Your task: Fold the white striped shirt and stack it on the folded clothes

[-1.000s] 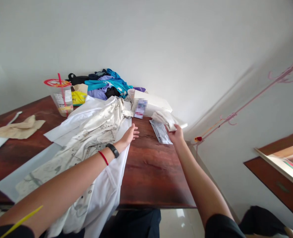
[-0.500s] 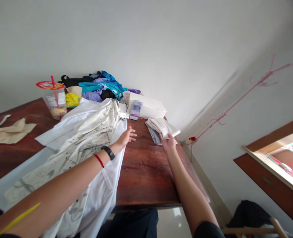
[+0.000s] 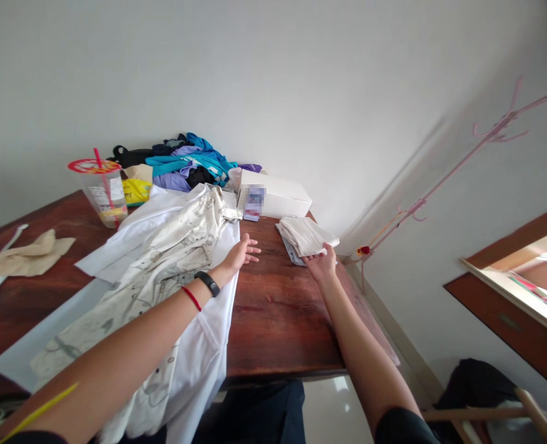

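A white shirt with a grey print (image 3: 171, 259) lies spread over the dark wooden table (image 3: 277, 320), part of it hanging off the near edge. My left hand (image 3: 242, 253) rests flat at its right edge, fingers stretched out, a black band and a red cord on the wrist. My right hand (image 3: 322, 264) touches the near edge of a small folded cream cloth (image 3: 306, 235), which lies flat on a grey-blue piece near the table's right corner. Its fingers look loosely spread and I cannot see a grip.
A white box (image 3: 275, 196) stands behind the folded cloth. A heap of blue, purple and black clothes (image 3: 185, 165) lies at the back. A plastic cup with a red straw (image 3: 102, 192) and a beige cloth (image 3: 28, 258) sit at left. A chair (image 3: 490, 401) stands lower right.
My right hand brought the cream cloth down from the air and laid it flat on the grey-blue piece. The left hand stayed on the shirt's edge.
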Motion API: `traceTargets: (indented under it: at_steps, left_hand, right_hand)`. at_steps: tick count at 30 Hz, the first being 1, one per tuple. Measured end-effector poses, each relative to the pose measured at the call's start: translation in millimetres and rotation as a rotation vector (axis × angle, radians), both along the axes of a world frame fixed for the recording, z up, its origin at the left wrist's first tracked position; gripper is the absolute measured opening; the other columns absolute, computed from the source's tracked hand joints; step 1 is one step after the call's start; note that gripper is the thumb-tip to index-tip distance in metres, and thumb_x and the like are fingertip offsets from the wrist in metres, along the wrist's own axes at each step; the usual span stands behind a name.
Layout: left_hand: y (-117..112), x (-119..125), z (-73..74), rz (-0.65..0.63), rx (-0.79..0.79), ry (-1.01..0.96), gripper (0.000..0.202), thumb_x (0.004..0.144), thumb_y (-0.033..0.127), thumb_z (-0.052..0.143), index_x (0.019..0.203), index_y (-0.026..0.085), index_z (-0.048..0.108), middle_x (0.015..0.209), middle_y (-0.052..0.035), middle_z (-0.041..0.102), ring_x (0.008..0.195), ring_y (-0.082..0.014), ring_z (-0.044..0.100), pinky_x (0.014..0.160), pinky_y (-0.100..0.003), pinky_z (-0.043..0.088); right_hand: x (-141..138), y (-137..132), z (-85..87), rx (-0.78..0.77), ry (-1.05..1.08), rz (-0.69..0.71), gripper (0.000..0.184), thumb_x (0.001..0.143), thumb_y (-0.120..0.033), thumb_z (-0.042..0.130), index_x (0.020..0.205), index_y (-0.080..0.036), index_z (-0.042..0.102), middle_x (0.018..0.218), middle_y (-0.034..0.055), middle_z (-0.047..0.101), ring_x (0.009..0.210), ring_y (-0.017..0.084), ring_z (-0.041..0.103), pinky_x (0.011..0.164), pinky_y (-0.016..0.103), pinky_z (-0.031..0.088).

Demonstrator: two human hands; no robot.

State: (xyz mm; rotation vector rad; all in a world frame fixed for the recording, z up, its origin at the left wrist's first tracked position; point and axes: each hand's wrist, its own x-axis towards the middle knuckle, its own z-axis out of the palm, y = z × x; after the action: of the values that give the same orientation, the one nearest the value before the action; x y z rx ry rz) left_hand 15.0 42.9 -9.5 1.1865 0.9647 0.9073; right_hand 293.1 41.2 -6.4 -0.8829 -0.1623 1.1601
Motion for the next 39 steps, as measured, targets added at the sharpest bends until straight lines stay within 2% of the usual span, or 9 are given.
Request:
traceTargets:
  at_steps: [2,8,16,23,26,28,30,36,39]
  left_hand:
    - [-1.0,-0.3,0.1,0.001,-0.001,-0.002,0.072,0.101,0.069,0.021,0.128,0.013,0.059,0.124,-0.0177,0.07,0.092,-0.0251,0.072,0.086,-0.035,0.045]
    - [-2.3,-0.5,1.3,-0.002,0.022,0.011,0.071,0.101,0.069,0.022,0.125,0.014,0.06,0.125,-0.0169,0.07,0.094,-0.0248,0.072,0.086,-0.034,0.045]
    - [-0.1,-0.7,0.9,-0.008,0.013,0.025,0.067,0.104,0.063,0.02,0.124,0.013,0.06,0.123,-0.017,0.07,0.089,-0.0231,0.073,0.084,-0.034,0.046]
    - [0.2,-1.9,-4.0,-0.001,0.039,0.007,0.064,0.103,0.064,0.024,0.121,0.015,0.062,0.119,-0.0148,0.073,0.088,-0.0226,0.073,0.083,-0.034,0.048]
    - [-0.9,-2.0,-2.1,-0.003,0.034,0.004,0.065,0.103,0.066,0.024,0.119,0.016,0.062,0.117,-0.0139,0.073,0.086,-0.0217,0.072,0.083,-0.033,0.047]
    - [-1.4,-1.8,-0.3,-0.003,0.03,0.002,0.066,0.103,0.066,0.023,0.119,0.016,0.062,0.116,-0.014,0.073,0.085,-0.0217,0.072,0.083,-0.033,0.047]
    - [-1.5,-1.4,1.0,-0.005,0.024,0.007,0.066,0.103,0.065,0.023,0.12,0.015,0.062,0.118,-0.0145,0.073,0.086,-0.0221,0.072,0.084,-0.034,0.046]
    - [-0.7,-1.5,-0.1,-0.016,0.028,0.012,0.066,0.103,0.064,0.021,0.121,0.014,0.062,0.122,-0.016,0.071,0.088,-0.0234,0.072,0.087,-0.036,0.045]
    - [-0.9,-2.0,-0.9,-0.024,0.032,-0.003,0.068,0.102,0.066,0.024,0.121,0.014,0.062,0.123,-0.0163,0.07,0.089,-0.0238,0.072,0.087,-0.036,0.045]
  right_hand:
    - [6.7,1.6,6.9,-0.038,0.03,0.023,0.023,0.089,-0.032,0.057,0.108,-0.021,0.053,0.092,0.004,0.07,0.085,0.02,0.072,0.081,0.044,0.064]
    - [12.0,19.8,29.9,-0.015,0.008,0.129,0.024,0.085,-0.019,0.058,0.109,-0.017,0.055,0.091,0.0067,0.066,0.083,0.021,0.07,0.075,0.04,0.066]
    - [4.7,58.3,55.4,0.058,0.028,0.104,0.024,0.084,-0.016,0.049,0.108,-0.019,0.053,0.095,0.0074,0.062,0.09,0.022,0.068,0.073,0.04,0.066]
    - [-0.8,107.0,97.7,0.172,0.012,0.056,0.016,0.087,-0.021,0.049,0.104,-0.022,0.047,0.1,0.0072,0.06,0.094,0.022,0.068,0.069,0.044,0.065]
    - [4.4,118.0,108.9,0.224,0.013,0.029,0.015,0.088,-0.022,0.048,0.103,-0.023,0.046,0.101,0.006,0.06,0.097,0.021,0.068,0.071,0.044,0.064]
    - [8.4,118.1,107.1,0.232,0.023,-0.014,0.016,0.087,-0.022,0.049,0.103,-0.023,0.046,0.102,0.0058,0.061,0.099,0.021,0.068,0.075,0.043,0.064]
    - [10.7,112.5,97.0,0.223,0.027,-0.045,0.017,0.086,-0.021,0.05,0.103,-0.023,0.047,0.103,0.0059,0.063,0.099,0.021,0.069,0.079,0.043,0.064]
    - [10.1,75.1,42.8,0.194,0.006,-0.028,0.022,0.085,-0.02,0.051,0.107,-0.023,0.052,0.102,0.0063,0.068,0.098,0.021,0.07,0.081,0.042,0.064]
    - [15.5,55.6,22.8,0.142,0.033,-0.063,0.026,0.085,-0.016,0.048,0.11,-0.022,0.055,0.101,0.0068,0.069,0.096,0.02,0.071,0.08,0.038,0.065]
